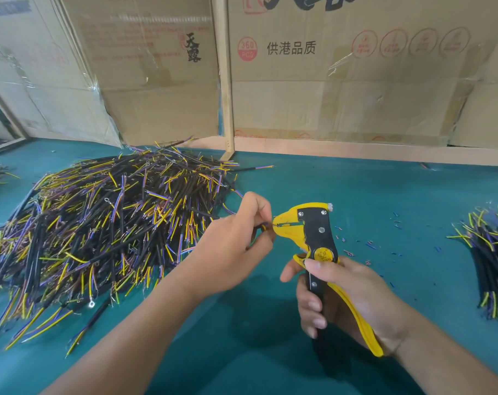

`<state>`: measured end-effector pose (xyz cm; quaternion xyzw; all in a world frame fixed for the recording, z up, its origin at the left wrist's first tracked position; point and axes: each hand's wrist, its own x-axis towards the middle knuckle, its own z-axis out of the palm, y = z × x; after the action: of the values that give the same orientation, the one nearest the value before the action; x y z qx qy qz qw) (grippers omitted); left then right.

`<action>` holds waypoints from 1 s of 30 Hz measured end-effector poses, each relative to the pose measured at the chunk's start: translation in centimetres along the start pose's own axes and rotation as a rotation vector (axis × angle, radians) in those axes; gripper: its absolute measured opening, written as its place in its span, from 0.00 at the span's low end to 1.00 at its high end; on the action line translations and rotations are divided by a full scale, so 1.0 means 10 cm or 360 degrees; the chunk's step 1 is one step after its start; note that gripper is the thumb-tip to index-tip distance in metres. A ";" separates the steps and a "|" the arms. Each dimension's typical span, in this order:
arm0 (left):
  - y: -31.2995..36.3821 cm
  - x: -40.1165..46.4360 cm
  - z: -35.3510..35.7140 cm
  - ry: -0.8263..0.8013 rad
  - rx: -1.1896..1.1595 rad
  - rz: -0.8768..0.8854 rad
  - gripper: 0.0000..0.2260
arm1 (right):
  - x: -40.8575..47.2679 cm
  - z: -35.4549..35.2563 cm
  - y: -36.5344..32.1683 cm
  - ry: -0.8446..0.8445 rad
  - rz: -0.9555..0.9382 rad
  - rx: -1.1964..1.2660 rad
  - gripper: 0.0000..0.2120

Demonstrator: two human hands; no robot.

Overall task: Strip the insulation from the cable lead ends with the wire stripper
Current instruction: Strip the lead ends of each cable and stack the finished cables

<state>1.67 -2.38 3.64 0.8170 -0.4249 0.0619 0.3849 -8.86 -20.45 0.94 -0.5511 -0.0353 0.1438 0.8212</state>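
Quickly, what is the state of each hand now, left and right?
Left hand: fingers pinch a cable lead at the nose of the wire stripper.
Right hand: fingers curled round the wire stripper's handles.

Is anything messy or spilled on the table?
Yes. Tiny blue and pink insulation bits lie scattered on the green table, right of the wire stripper. The cable pile on the left is a loose, tangled heap.

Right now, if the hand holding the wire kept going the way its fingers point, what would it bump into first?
Probably the yellow nose of the wire stripper: the left hand pinches a cable lead right at it.
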 end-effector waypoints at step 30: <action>-0.06 0.01 -0.02 -0.0135 0.0099 0.0014 0.03 | 0.08 -0.21 0.00 0.0168 -0.0216 0.0170 0.29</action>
<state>2.17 -2.09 3.48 0.8286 -0.4422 0.0421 0.3406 -7.63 -22.08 0.01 -0.5097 -0.0215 0.0603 0.8580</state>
